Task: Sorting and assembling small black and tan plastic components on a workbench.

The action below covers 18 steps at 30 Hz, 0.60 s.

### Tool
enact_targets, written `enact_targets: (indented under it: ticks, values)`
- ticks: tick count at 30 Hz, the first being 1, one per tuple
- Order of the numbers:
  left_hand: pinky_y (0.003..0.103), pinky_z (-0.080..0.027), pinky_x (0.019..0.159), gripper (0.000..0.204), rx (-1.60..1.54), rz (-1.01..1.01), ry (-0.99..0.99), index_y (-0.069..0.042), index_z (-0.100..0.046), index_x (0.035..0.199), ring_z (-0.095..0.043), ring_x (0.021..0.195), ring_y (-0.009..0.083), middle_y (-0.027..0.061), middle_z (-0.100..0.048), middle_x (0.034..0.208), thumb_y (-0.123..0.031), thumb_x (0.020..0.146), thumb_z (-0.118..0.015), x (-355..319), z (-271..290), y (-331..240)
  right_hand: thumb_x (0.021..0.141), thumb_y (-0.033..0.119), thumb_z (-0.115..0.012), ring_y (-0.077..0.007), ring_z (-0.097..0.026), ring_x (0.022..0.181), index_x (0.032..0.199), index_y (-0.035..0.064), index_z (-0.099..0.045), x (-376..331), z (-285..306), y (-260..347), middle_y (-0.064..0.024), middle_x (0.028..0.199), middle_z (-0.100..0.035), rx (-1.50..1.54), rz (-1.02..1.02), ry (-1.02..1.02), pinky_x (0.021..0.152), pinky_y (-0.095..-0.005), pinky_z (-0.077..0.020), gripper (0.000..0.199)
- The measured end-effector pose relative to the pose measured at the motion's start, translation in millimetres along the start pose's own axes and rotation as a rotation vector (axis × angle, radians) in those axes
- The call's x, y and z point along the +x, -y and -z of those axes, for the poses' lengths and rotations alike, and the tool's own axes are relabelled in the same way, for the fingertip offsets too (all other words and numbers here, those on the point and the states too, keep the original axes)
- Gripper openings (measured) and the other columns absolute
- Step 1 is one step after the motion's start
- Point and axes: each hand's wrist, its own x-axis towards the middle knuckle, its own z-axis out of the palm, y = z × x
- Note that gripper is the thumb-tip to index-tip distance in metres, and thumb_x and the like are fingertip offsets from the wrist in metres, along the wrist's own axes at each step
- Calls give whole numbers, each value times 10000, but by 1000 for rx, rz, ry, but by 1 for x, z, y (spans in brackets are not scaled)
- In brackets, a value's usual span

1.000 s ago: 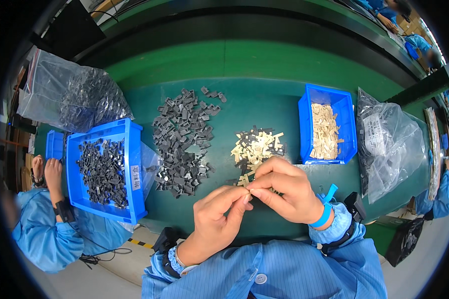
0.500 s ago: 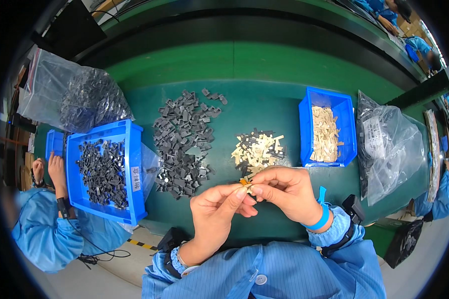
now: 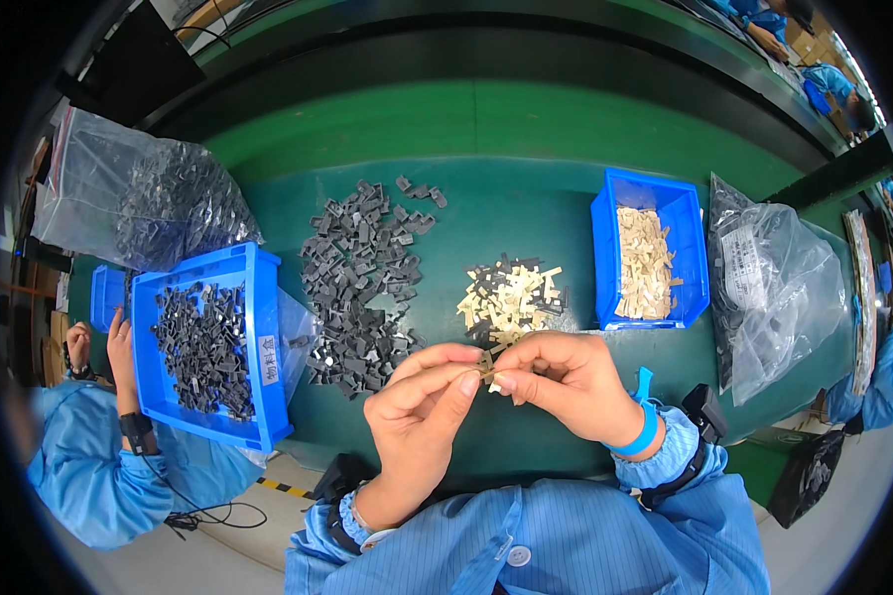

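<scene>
Tan is peeking out between two pinching hands: a small tan piece point(image 3: 487, 373) is hanging over the table point(image 3: 526, 213), near the middle of its near edge. The left hand point(image 3: 417, 412) is making a narrow grip on it, and the right hand point(image 3: 574, 389) is pinching it from the other side. I'm not able to tell if they are holding one bit or two. To me, they are working it with their fingertips, and the next move is calling for a soft, steady pinch. Just past them, a mixed pile point(image 3: 511, 305) is lying, with a grey heap point(image 3: 357, 288) sitting toward the left edge and a blue box point(image 3: 649, 188) standing toward the right.
</scene>
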Motion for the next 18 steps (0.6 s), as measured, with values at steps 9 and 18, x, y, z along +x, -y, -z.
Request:
enact_targets:
  ticks: [9, 18]
  values:
    - [292, -454, 794, 150, 228, -238, -7, 35, -645, 920, -562, 880, 195, 167, -561, 1045, 5, 774, -632, 1, -9, 3, 842, 70, -589, -81, -553, 654, 930, -32, -614, -2, -3, -5, -57, 766, -614, 294, -92, 7, 574, -201, -459, 137]
    - [306, -430, 835, 138, -205, 73, 22, 43, -644, 929, -521, 969, 197, 157, -534, 1091, 5, 808, -590, -3, -14, 1, 844, 70, -587, -73, -545, 640, 934, -31, -610, -3, -2, -6, -56, 764, -613, 283, -61, -32, 560, -195, -450, 137]
